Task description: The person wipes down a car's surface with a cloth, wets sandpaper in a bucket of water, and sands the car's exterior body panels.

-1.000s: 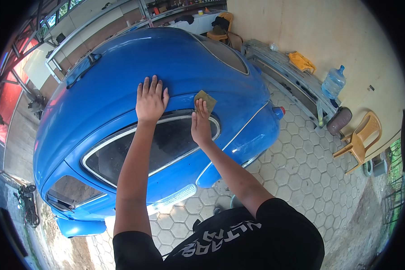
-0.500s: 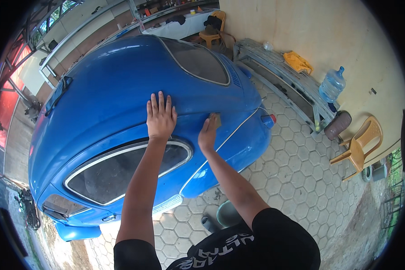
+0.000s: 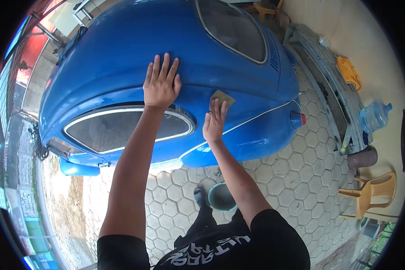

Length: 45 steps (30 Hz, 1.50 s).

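Note:
A rounded blue car (image 3: 121, 49) spreads before me. My left hand (image 3: 159, 85) lies flat on its bodywork above the side window (image 3: 126, 128), fingers stretched out and empty. To the right, below the rear window (image 3: 234, 29), my right hand (image 3: 215, 121) presses a square olive-tan sheet, which looks like sandpaper (image 3: 221, 96), against the blue panel. Its fingers lie over the lower part of the sheet, and the far corners show past the fingertips. A pale trim line (image 3: 256, 118) runs along the fender just below this hand.
A green-rimmed basin (image 3: 221, 198) stands on the hexagonal paving (image 3: 283, 189) by my foot. On the right are a grey bench (image 3: 324, 85) with a yellow cloth or bag (image 3: 349, 72), a blue water jug (image 3: 374, 117) and a tan plastic chair (image 3: 369, 193). A red tail light (image 3: 303, 119) juts from the fender.
The view has tilted and shifted, so the car sits higher and the basin shows more fully. My right hand has turned flatter with fingers extended over the sandpaper. My left hand stays on the bodywork.

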Tool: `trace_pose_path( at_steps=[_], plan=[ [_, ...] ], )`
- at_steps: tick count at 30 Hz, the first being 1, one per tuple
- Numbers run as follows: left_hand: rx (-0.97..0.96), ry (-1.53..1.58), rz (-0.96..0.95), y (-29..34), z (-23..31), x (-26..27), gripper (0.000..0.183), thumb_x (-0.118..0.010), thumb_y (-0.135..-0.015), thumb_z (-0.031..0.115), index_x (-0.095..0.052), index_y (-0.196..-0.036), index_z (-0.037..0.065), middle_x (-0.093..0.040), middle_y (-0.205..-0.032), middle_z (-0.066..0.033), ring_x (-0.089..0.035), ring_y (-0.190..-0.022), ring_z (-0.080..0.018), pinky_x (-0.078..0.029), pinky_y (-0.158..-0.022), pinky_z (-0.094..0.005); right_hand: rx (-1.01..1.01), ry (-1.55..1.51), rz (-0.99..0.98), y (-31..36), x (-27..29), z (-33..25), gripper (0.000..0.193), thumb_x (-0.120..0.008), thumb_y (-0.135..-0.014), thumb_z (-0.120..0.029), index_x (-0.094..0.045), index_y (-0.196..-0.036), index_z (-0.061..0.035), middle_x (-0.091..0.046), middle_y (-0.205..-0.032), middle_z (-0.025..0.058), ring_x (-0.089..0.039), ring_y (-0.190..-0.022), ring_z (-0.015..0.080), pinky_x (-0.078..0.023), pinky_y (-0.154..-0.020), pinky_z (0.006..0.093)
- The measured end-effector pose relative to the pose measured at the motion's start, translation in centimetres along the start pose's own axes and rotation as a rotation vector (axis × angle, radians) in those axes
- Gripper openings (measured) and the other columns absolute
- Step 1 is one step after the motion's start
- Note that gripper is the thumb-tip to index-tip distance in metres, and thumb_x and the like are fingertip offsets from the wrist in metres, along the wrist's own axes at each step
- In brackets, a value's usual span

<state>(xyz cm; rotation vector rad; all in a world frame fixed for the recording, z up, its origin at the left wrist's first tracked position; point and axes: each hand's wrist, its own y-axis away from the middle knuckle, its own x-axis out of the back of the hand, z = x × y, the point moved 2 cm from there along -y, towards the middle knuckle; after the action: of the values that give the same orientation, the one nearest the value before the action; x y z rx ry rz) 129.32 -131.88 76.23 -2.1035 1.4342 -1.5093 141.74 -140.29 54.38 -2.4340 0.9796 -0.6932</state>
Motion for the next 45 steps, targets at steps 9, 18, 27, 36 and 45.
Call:
trace_pose_path(
  at_steps=[9, 18, 27, 36, 45],
  plan=[
    [-0.005, 0.018, 0.048, 0.0, -0.2, 0.3, 0.046, -0.05, -0.097, 0.028, -0.06, -0.142, 0.02, -0.055, -0.148, -0.0106, -0.05, -0.139, -0.0341, -0.038, -0.117, -0.0473, 0.494, 0.284, -0.277, 0.2, -2.1, -0.8, 0.052, -0.055, -0.102, -0.033, -0.048, -0.152, -0.0212, -0.027, -0.167, -0.0053, -0.019, -0.155, 0.0293, -0.021, -0.125, 0.0505],
    [0.008, 0.059, 0.097, -0.6, 0.9, -0.3, 0.045, -0.05, -0.097, 0.029, -0.061, -0.141, 0.022, -0.057, -0.147, -0.0095, -0.051, -0.137, -0.0332, -0.039, -0.116, -0.0463, 0.627, 0.543, -0.444, 8.5, 0.4, 7.9, 0.054, -0.056, -0.101, -0.038, -0.045, -0.154, -0.0292, -0.028, -0.166, -0.0114, -0.021, -0.155, 0.0209, -0.018, -0.125, 0.0503],
    [-0.01, 0.019, 0.162, -0.3, -0.2, -0.1, 0.043, -0.051, -0.098, 0.031, -0.062, -0.139, 0.025, -0.059, -0.145, -0.0072, -0.055, -0.134, -0.0313, -0.041, -0.115, -0.0453, 0.574, 0.412, -0.314, 4.6, -1.8, 3.4, 0.058, -0.059, -0.099, -0.038, -0.044, -0.154, -0.0286, -0.029, -0.165, -0.0098, -0.019, -0.155, 0.0227, -0.017, -0.125, 0.0526],
    [-0.009, 0.022, 0.139, -0.7, 0.6, -0.7, 0.042, -0.049, -0.099, 0.031, -0.063, -0.139, 0.025, -0.059, -0.145, -0.0075, -0.053, -0.137, -0.0313, -0.04, -0.116, -0.0462, 0.465, 0.468, -0.34, 5.8, 1.1, 9.2, 0.055, -0.05, -0.105, -0.034, -0.039, -0.157, -0.0197, -0.028, -0.166, -0.0009, -0.02, -0.155, 0.0255, -0.015, -0.127, 0.0475],
    [-0.02, 0.014, 0.143, -0.9, 0.7, -0.5, 0.043, -0.048, -0.099, 0.03, -0.063, -0.139, 0.023, -0.059, -0.145, -0.008, -0.052, -0.137, -0.0322, -0.039, -0.116, -0.0469, 0.11, 0.223, -0.142, 6.0, -1.0, 4.7, 0.055, -0.037, -0.109, -0.026, -0.032, -0.156, 0.0014, -0.024, -0.166, 0.0187, -0.015, -0.154, 0.042, -0.014, -0.126, 0.0532]
  ],
)
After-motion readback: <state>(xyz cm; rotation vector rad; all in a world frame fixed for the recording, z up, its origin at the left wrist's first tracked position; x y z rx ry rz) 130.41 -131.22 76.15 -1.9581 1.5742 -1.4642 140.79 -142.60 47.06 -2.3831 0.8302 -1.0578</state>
